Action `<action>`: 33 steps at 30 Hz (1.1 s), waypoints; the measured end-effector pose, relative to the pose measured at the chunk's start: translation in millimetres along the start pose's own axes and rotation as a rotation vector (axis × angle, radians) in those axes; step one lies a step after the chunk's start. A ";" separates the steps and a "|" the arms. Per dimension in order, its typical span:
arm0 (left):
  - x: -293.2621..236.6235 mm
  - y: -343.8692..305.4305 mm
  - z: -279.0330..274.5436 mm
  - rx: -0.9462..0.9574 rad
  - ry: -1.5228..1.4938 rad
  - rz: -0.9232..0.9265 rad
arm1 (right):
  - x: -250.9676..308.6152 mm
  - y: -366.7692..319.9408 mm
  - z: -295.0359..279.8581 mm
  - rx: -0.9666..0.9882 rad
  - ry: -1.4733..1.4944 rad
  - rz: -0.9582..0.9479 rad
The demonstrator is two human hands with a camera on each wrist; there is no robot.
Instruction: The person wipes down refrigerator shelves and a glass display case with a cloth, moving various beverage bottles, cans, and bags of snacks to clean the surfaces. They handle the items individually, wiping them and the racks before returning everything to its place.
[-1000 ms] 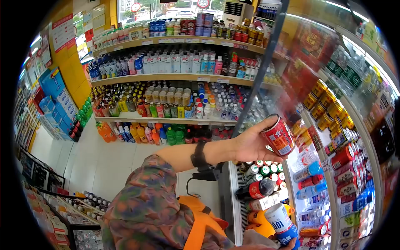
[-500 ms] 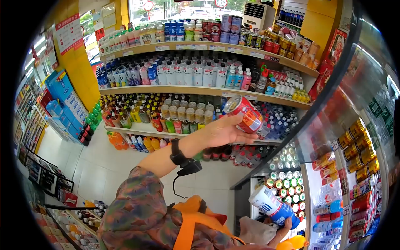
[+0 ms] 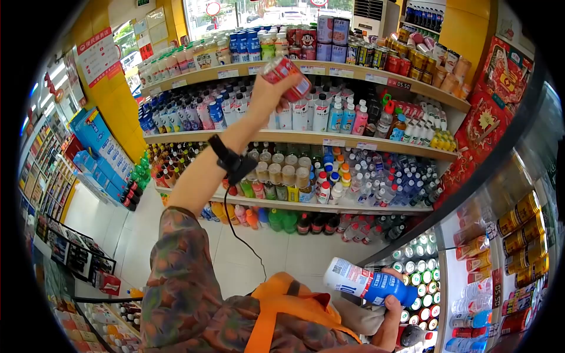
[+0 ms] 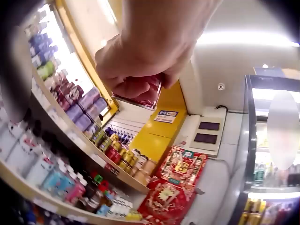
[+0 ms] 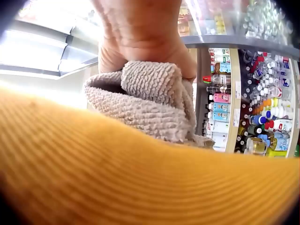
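While the right hand point(image 3: 392, 307) grips a white-and-blue plastic bottle point(image 3: 365, 283), the left hand point(image 3: 263, 97), curled round a red metal can point(image 3: 287, 75), has lifted it from the glass-door cooler point(image 3: 471, 172) up to the top wooden shelf point(image 3: 412, 86).

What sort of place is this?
Most likely a convenience store: wall shelves packed with bottled drinks and price tags, a glass-door cooler of cans, and the left hand holding a red can.

We see a red can point(image 3: 286, 77), tilted, up before the top shelf point(image 3: 376, 77) — and a white-and-blue bottle point(image 3: 368, 284) lying sideways, low down
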State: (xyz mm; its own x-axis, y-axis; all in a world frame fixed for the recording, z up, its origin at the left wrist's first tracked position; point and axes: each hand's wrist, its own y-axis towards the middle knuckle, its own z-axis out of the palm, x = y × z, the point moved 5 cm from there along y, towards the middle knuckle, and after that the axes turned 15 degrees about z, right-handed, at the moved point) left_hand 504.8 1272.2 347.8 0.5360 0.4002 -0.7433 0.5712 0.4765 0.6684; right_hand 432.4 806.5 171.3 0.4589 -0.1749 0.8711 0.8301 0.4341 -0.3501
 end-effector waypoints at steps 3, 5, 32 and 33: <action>9.7 70.8 -22.5 -0.169 0.194 0.073 | 2.8 17.9 9.4 -0.007 -0.029 0.033; 23.1 132.1 -39.8 -0.201 0.228 0.238 | -0.2 39.7 11.8 -0.001 -0.048 -0.038; 206.9 380.9 -51.6 0.456 0.737 0.053 | 19.1 205.3 152.2 -0.417 0.200 -0.013; 206.8 379.1 -51.1 0.460 0.713 0.054 | 19.4 206.9 151.3 -0.415 0.183 -0.015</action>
State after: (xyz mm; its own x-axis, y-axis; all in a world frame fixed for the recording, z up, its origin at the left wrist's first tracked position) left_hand 800.4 1575.6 446.2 0.1380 0.8843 -0.4460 0.8344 0.1388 0.5334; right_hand 565.1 1026.6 167.9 0.4629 -0.3482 0.8151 0.8769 0.0460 -0.4784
